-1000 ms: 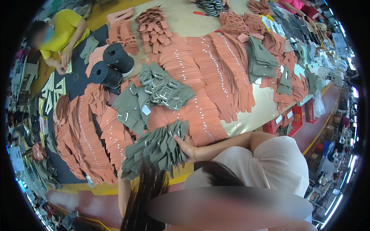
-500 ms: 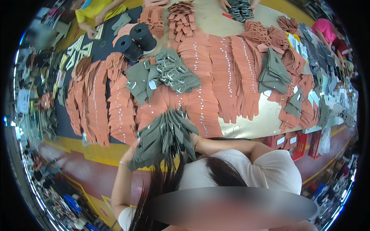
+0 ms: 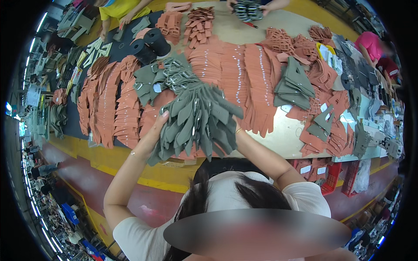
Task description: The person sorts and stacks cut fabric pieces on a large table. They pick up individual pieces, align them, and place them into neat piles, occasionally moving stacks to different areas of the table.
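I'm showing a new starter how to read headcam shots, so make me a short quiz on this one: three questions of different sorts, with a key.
1. True or false: the left hand and the right hand hold the bundle of green pieces from opposite sides.

2. Multiple choice: what colour are the two big spools?
A. White
B. Black
C. Yellow

3. Fill in the blank with left or right: the red crates stand toward the picture's ____ side.

Key: 1. True. 2. B. 3. Right.
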`<state>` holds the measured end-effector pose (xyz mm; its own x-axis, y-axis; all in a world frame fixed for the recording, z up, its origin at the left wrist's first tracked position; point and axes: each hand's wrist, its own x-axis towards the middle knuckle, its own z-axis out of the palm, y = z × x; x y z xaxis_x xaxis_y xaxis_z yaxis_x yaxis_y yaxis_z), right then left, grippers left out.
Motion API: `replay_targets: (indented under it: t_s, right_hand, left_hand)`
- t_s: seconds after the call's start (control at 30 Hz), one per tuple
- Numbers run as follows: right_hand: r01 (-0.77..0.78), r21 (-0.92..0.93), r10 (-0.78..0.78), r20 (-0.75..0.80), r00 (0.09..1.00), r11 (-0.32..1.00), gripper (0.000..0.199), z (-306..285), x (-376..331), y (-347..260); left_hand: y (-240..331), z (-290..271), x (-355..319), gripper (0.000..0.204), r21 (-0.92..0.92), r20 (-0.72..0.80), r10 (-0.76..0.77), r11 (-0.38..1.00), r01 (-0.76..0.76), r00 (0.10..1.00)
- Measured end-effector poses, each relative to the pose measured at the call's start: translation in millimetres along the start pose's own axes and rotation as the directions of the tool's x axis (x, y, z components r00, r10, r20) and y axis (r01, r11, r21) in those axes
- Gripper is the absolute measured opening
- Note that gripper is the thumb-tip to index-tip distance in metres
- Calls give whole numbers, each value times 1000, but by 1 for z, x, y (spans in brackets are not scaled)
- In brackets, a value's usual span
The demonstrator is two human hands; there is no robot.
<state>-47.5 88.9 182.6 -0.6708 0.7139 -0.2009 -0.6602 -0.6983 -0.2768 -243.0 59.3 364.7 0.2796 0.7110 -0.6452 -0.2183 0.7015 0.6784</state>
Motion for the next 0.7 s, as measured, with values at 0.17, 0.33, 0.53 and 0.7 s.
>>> replay_targets:
  t_s: [0.17, 0.33, 0.53, 0.7]
  right_hand:
    - [65, -71, -63, 41, 997, 995, 59, 1, -41, -70]
    - [95, -111, -98, -19, 995, 989, 58, -11, -94, -102]
    - [142, -127, -156, -101, 983, 982, 56, -29, -141, -124]
    - [197, -129, -214, -142, 966, 972, 55, -37, -169, -139]
  left_hand:
    - [-7, 53, 25, 62, -59, 91, 11, 998, -6, 996]
    - [-15, 94, 51, 55, -197, 239, -36, 977, 85, 970]
    - [-16, 125, 74, 52, -155, 341, -68, 980, 128, 938]
    - [-15, 145, 86, 52, -93, 361, -119, 982, 163, 925]
